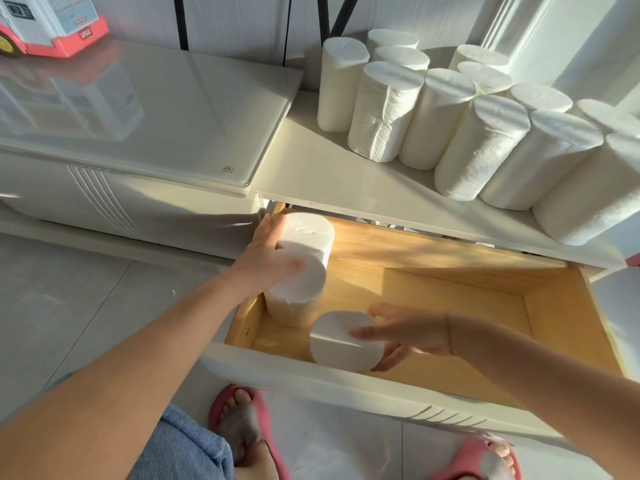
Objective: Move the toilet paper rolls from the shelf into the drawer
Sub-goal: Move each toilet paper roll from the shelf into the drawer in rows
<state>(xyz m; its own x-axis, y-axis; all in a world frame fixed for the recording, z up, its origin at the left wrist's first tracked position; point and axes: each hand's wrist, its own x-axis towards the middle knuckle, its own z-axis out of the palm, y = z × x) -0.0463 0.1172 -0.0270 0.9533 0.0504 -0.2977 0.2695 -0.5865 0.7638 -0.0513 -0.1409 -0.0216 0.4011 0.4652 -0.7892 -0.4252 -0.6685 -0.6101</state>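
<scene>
Several white toilet paper rolls (485, 133) stand upright on the white shelf (332, 174) at the upper right. Below it the wooden drawer (450, 299) is pulled open. My left hand (270, 254) grips a roll (304, 258) held over the drawer's left end, above another roll (291, 311) standing on the drawer floor. My right hand (405, 336) is wrapped around a third roll (343, 341) standing upright near the drawer's front wall.
A low white cabinet with a glossy top (138, 109) stands to the left, with a red and white toy box (52, 26) on it. The drawer's white front panel (346, 386) is close to my feet in pink slippers (242, 424). The right half of the drawer floor is bare wood.
</scene>
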